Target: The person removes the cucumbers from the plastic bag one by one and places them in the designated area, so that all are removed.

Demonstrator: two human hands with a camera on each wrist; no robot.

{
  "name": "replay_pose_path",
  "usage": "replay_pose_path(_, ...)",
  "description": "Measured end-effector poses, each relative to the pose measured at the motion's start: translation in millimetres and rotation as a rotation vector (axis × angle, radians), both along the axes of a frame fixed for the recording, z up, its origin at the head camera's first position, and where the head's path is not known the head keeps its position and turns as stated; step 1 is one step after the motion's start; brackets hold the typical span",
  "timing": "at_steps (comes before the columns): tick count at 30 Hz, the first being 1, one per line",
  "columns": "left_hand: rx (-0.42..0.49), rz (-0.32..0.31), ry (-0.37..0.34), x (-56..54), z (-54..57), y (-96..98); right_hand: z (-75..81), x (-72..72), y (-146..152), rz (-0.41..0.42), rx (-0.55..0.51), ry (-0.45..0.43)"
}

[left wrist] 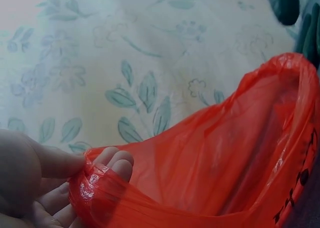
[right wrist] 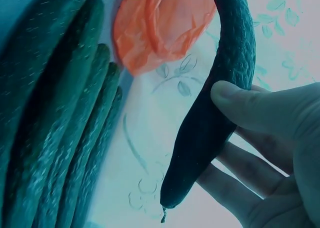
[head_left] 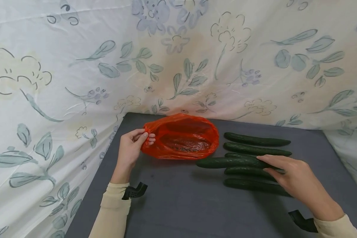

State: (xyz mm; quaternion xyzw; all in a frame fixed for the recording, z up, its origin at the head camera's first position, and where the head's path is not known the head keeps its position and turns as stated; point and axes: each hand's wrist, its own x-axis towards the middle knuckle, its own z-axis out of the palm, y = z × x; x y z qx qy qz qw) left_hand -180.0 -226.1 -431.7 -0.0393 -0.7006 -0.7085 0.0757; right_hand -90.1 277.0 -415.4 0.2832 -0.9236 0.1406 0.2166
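My left hand [head_left: 131, 145] pinches the left rim of a red plastic bag [head_left: 178, 154], thumb outside and fingertips inside its mouth. The bag's mouth gapes wide, and its inner wall [left wrist: 200, 163] shows in the left wrist view. With my right hand [head_left: 300, 178] I hold a dark green cucumber [head_left: 223, 162] near its right end. It is raised over a row of cucumbers [head_left: 257, 139], its free tip pointing at the bag. In the right wrist view, thumb and fingers grip this cucumber [right wrist: 197, 133], whose dried stem end hangs down.
Several cucumbers [right wrist: 45, 108] lie side by side right of the bag. All rest on a dark grey table [head_left: 178, 205]. A floral cloth [head_left: 178, 72] hangs behind and along the left side. Each wrist wears a black mount [head_left: 135, 191].
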Motion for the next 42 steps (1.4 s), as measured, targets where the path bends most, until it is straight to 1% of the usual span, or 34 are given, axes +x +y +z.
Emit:
replay_pose_path(8, -0.01, 0.007, -0.005, -0.1, 0.4, -2.0, -4.8, 18.9, 18, -0.045, 0.008, 0.052)
replay_pose_path(11, -0.009, 0.008, -0.001, 0.0, 0.3, -2.5, -5.3, 23.1, 23, -0.069, 0.012, 0.056)
replay_pose_path(15, -0.008, 0.006, 0.005, -0.2, 0.5, -2.5, -7.7, 27.6, 30, -0.093, 0.014, 0.035)
replay_pose_path(20, -0.02, 0.008, 0.003, 0.8, 1.6, -1.2, -15.2, 35.5, 40, -0.108, 0.046, -0.022)
replay_pose_path(23, -0.02, 0.008, 0.002, 0.9, 1.9, -0.6, -20.3, 42.3, 44, -0.134, 0.07, -0.068)
replay_pose_path(27, -0.022, 0.008, -0.006, 0.2, 1.5, -0.9, -27.6, 52.0, 50, -0.165, 0.061, -0.104)
replay_pose_path(30, -0.027, 0.013, -0.011, 0.0, 0.8, -1.9, -32.2, 56.1, 56, -0.161, 0.04, -0.118)
replay_pose_path(33, -0.026, 0.017, -0.009, 0.4, 0.7, -3.0, -38.0, 58.3, 60, -0.147, 0.04, -0.132)
replay_pose_path(36, -0.02, 0.014, -0.013, 0.4, 0.6, -3.7, -45.1, 61.4, 60, -0.16, 0.034, -0.171)
replay_pose_path(39, -0.016, 0.01, -0.016, 0.5, 0.4, -4.1, -51.8, 64.3, 59, -0.211, 0.03, -0.244)
replay_pose_path(42, -0.024, 0.01, -0.016, 0.2, -0.3, -4.1, -59.0, 65.9, 61, -0.244, 0.047, -0.308)
